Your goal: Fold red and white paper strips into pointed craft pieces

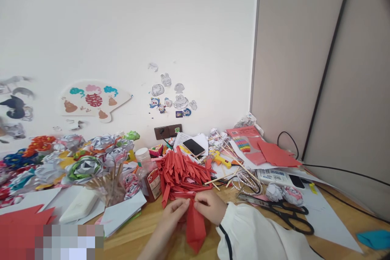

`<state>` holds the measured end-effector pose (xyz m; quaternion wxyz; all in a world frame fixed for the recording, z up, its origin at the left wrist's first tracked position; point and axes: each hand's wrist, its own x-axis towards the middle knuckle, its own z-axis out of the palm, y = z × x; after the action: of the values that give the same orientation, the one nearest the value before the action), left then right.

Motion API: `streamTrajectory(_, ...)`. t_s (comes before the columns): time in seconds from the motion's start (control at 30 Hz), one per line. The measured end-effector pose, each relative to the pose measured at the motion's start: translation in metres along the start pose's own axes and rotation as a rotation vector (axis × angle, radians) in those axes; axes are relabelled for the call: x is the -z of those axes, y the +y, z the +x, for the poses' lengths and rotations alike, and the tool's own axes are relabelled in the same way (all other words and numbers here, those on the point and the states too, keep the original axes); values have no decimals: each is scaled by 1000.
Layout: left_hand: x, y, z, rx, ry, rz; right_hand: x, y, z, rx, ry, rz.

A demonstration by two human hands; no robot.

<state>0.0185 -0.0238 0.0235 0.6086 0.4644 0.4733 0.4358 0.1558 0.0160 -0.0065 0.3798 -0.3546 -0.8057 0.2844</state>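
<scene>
On my feed, the left hand (176, 211) and right hand (212, 207) pinch the folded red paper (195, 228) near its top, at six o'clock, seemingly mid-fold, so I'd call for firm creasing next.

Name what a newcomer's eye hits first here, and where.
Probably the heap of folded red paper strips mid-table, just beyond the left hand and right hand, which hold a folded red paper piece. Next, the mound of multicoloured paper flowers at picture left. Above it, the fan-shaped cutout with a red symbol on the white wall.
</scene>
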Motion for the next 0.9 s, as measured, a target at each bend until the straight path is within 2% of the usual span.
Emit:
streamTrajectory(0.13,-6,7,-6,14,26,29,0,2,0,16,-24,-43)
streamTrajectory(0.4,-2,2,-3,79,-60,-94,0,1,-1,28,-24,-71)
streamTrajectory(0.7,11,-14,14,-11,-100,-79,1,-1,0,41,-49,-42)
streamTrajectory(0.9,10,-9,12,13,-61,-61,1,4,0,33,-111,7)
